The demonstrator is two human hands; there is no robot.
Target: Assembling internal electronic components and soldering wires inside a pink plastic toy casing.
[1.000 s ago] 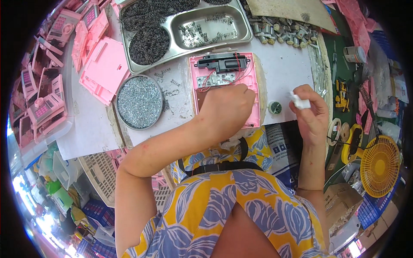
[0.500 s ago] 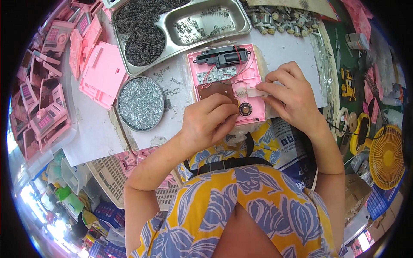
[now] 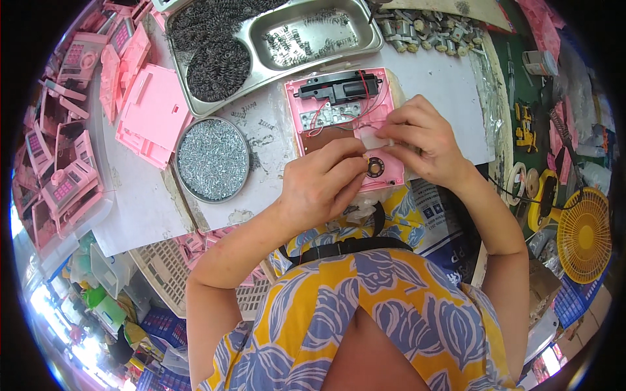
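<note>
On the white table (image 3: 443,85) we've got a big steel tray (image 3: 274,49) behind the pink case (image 3: 345,124), coiled springs in its left well, small bits in the right. Left of the case sits a stack of pink panels (image 3: 153,114), and nearer us a round dish of screws (image 3: 213,158). The case lies open, black motor block at its far end, red wires across it. Our left hand (image 3: 323,182) rests on the case's near edge, fingers curled beside the little round speaker (image 3: 375,167). Our right hand (image 3: 424,140) pinches a small white piece (image 3: 373,138) over the case's middle.
</note>
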